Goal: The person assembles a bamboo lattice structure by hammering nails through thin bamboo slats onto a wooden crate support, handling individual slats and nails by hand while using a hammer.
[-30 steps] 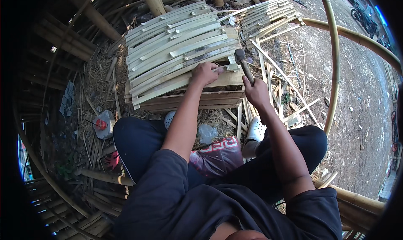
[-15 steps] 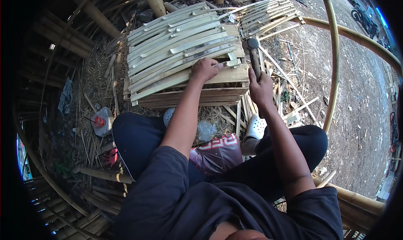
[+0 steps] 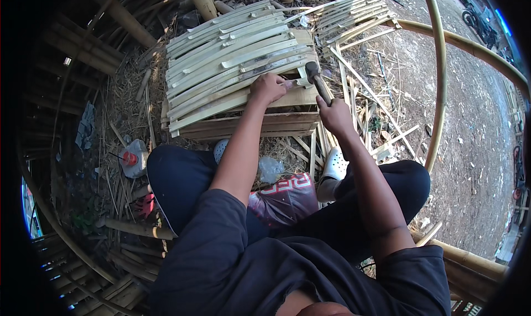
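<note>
Bamboo slats (image 3: 232, 67) lie under my left hand (image 3: 269, 87), fingers pinching something too small to tell, while my right hand (image 3: 336, 115), its grip wrapped tight around the hammer (image 3: 316, 78), poises for what I judge a careful strike just beside those fingers.

A small clear plastic bottle (image 3: 133, 158) with a red cap lies tilted on the straw at the person's left, just beside the knee; a crumpled clear plastic bag (image 3: 270, 168) sits on the ground between the legs, below the wooden frame; beneath it lies a dark red printed wrapper (image 3: 287, 197), perhaps a sack, with white lettering.
</note>
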Demonstrator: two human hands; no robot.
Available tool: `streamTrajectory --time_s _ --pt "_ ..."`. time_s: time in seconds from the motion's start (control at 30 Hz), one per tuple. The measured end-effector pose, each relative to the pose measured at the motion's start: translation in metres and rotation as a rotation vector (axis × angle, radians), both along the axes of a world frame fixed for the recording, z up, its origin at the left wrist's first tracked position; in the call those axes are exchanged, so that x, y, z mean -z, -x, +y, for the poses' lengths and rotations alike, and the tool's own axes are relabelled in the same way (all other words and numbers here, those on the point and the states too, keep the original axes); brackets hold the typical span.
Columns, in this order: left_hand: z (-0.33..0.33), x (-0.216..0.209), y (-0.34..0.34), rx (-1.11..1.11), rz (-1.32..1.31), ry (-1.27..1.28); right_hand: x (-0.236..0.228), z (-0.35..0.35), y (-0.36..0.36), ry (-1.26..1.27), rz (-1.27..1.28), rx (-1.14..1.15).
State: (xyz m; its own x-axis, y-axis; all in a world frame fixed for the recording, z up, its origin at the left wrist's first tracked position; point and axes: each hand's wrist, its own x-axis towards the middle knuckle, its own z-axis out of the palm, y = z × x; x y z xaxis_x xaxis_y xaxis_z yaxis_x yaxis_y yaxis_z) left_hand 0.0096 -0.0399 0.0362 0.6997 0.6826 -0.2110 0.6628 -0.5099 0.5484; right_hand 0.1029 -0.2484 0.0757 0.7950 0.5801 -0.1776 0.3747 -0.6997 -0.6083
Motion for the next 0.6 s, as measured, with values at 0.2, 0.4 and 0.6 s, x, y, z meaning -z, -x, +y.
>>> streamTrajectory --time_s 0.2,0.4,0.6 --pt "-0.003 0.002 0.003 -0.043 -0.011 -0.016 -0.026 0.000 0.005 -0.242 0.003 -0.010" --pt "-0.005 -0.001 0.000 -0.014 0.015 -0.022 0.004 0.002 -0.009 0.004 0.076 0.082" --pt "-0.001 -0.001 0.004 -0.055 0.023 0.023 -0.037 0.001 0.001 -0.318 0.108 0.065"
